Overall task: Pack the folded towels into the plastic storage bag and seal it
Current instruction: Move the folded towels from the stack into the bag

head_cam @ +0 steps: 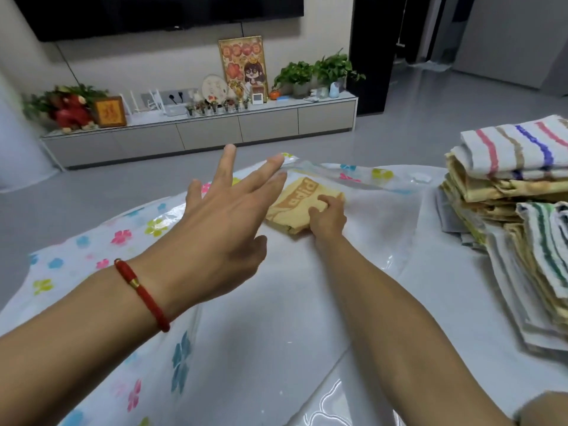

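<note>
Deep inside the clear flower-printed plastic storage bag (101, 250) on the counter, right hand (327, 218) pinches the soft, light folded yellow towel (295, 207) by its near edge; left hand (227, 216) hovers open, holding nothing.

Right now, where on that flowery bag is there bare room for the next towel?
Free: the frosted stretch of the plastic bag between the yellow towel under the right hand and the towel stack. Also the near part between the forearms. Crowded: the right edge, under the stack.
</note>
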### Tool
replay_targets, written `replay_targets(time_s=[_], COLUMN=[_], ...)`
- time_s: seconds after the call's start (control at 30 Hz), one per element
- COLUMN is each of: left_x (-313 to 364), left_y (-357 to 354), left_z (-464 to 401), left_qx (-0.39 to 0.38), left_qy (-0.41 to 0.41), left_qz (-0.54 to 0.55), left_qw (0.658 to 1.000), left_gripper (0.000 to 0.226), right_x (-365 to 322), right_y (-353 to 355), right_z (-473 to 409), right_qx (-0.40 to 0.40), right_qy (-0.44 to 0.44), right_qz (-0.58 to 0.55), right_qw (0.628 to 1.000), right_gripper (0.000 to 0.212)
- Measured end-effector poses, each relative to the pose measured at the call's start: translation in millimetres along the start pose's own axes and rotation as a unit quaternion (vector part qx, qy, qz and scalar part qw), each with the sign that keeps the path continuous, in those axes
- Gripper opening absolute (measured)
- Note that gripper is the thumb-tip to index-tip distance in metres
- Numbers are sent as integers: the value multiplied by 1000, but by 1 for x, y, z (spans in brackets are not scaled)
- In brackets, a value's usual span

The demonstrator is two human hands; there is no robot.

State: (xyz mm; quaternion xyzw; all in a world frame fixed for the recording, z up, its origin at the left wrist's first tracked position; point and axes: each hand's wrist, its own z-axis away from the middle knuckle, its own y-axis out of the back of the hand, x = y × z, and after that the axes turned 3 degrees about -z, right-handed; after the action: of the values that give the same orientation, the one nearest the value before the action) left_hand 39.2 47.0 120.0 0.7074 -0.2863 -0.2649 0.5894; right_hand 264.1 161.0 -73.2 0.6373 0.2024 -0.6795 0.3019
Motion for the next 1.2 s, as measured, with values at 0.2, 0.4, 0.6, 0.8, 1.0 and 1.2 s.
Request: replay_targets(time_s=[0.2, 0.4, 0.6, 0.8, 1.0, 1.2], left_x=[-2, 6, 16, 27, 30, 28], left_y=[-4, -13, -23, -18, -22, -22], left_z=[-1, -5, -12, -29, -30, -32], left_qx=[7, 9, 47, 43, 70, 78], left_qy=[-6, 0, -6, -14, 10, 12], left_qz=[2, 7, -86, -96, -151, -167], left_qw=[1000, 1000, 995, 994, 986, 983], left_gripper=[85, 81, 75, 85, 88, 86], right_x=[-20, -30, -52, -71, -57, -55], right_y=[4, 95, 245, 370, 421, 408], right_z=[-25, 36, 105, 98, 64, 54], right_qx=[-135, -221, -191, 76, 62, 138], right_qy=[-5, 89, 221, 274, -97, -43], right_qz=[57, 296, 403, 453, 501, 503], right_qw=[989, 925, 868, 845, 858, 852], right_gripper=[62, 40, 28, 30, 64, 55])
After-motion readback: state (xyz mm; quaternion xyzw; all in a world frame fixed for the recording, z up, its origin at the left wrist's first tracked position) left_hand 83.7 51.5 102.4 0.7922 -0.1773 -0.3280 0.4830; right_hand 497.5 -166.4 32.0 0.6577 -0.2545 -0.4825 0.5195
